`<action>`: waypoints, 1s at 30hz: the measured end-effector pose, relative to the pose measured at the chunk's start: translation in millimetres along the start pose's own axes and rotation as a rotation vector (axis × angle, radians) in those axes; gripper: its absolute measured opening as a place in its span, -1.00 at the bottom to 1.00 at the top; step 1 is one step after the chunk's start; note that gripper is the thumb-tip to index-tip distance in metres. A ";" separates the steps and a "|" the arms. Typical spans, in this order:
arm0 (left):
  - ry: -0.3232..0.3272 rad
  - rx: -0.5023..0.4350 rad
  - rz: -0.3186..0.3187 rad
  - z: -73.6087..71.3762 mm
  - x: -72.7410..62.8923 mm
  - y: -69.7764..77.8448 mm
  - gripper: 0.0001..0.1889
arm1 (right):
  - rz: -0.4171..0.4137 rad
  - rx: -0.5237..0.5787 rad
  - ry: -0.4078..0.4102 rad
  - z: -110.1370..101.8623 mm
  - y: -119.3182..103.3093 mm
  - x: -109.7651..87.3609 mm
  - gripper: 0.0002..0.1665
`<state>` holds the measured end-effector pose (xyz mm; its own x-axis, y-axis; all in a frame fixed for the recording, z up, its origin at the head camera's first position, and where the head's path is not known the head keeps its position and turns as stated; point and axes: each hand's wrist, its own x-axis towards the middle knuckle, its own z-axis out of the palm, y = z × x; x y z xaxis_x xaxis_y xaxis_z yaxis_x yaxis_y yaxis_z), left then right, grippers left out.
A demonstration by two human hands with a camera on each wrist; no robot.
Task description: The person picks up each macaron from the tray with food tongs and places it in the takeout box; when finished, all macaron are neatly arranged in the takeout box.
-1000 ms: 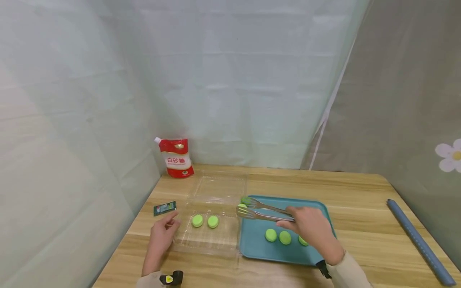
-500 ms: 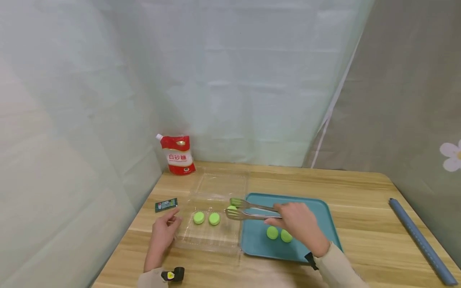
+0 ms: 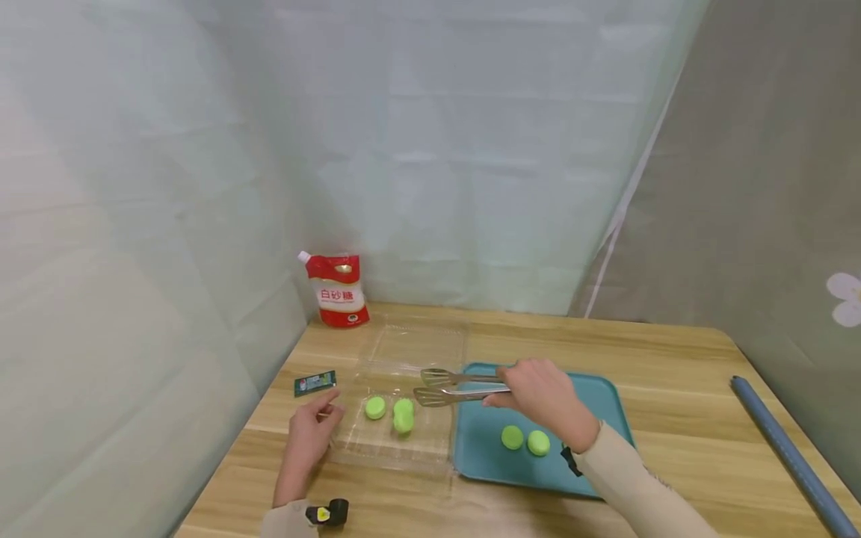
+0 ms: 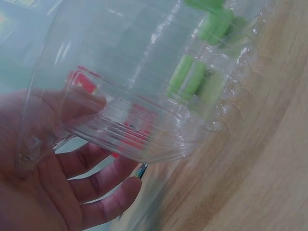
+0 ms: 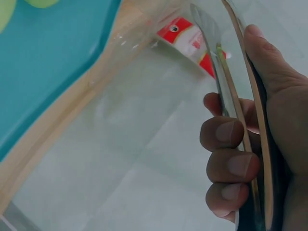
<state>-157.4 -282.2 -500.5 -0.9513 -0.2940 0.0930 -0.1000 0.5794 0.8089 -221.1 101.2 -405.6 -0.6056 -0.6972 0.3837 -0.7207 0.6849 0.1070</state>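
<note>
Tongs [image 3: 464, 394]: tips point left, slightly apart; long axis runs crosswise.
Right hand [image 3: 541, 392]: clamped around the tongs' right end.
Left hand [image 3: 315, 430]: at the clear container's [image 3: 427, 442] left edge; gripping or not, one cannot tell.
Between hands: green macarons [image 3: 375, 407], left of tips.
Around: blue tray [image 3: 480, 456], red-white bag [image 3: 339, 293] behind.

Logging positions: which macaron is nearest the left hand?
The leftmost macaron in the clear box; the others lie farther from the left hand, there or on the tray.
</note>
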 end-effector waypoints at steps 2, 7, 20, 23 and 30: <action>0.008 0.005 -0.002 -1.5 -1.8 -1.0 -0.58 | -0.013 -0.001 -0.003 -1.0 -3.5 3.5 -0.40; 0.028 -0.005 0.020 -2.2 -3.4 0.3 -0.59 | -0.056 0.013 -0.060 -0.1 -17.1 11.4 -0.37; 0.025 -0.008 0.033 6.5 0.1 2.4 -0.58 | -0.026 0.094 -0.092 11.2 -33.5 8.5 -0.40; 0.020 -0.010 0.031 7.2 1.1 2.4 -0.58 | 0.033 0.101 -0.098 6.5 -25.6 -1.5 -0.43; 0.012 -0.006 0.001 2.3 -0.6 1.6 -0.56 | 0.182 0.073 -0.117 -0.5 -3.2 -27.4 -0.40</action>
<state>-157.8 -279.3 -500.6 -0.9477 -0.3029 0.1009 -0.0973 0.5753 0.8121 -202.0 118.2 -416.0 -0.7601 -0.5860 0.2808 -0.6157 0.7876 -0.0231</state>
